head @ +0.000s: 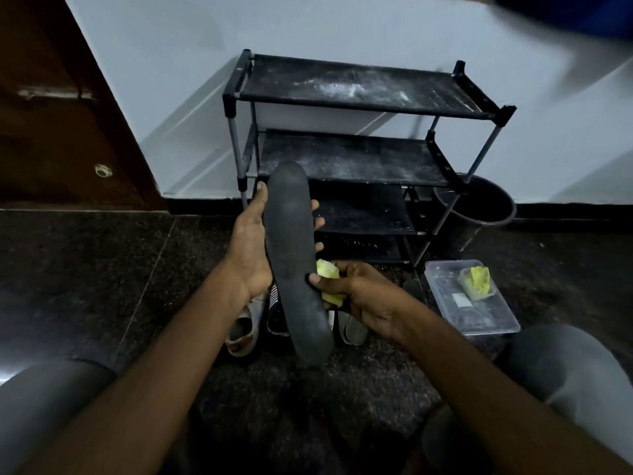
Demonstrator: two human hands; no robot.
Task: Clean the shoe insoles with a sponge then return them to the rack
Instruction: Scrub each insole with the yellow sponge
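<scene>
We're in the scrubbing step. The left hand grips the insole by its upper half, thumb on the near edge and fingers curled round the far side. It holds the insole up on end, in front of the rack. The right hand is closed round a yellow-green sponge, thumb on the insole's face, pressing the sponge against its right edge about halfway down.

The insole is a long, dark, rounded slab, matte and rubbery-looking, with a slight curve towards the heel. It looks flexible, so I'd say the left hand needs a firm hold while the sponge works. The sponge looks soft and squashed in the grip.

What's next? Probably wiping strokes along the face towards toe and heel, then a flip to do the back. After that it goes to the rack, whose black shelves are streaked with pale dust and carry no insoles yet.

On the speckled dark floor, a clear plastic box sits to the right, with another yellow sponge piece in a small tub. A dark bucket stands beside the rack, and shoes lie beneath the hands.
</scene>
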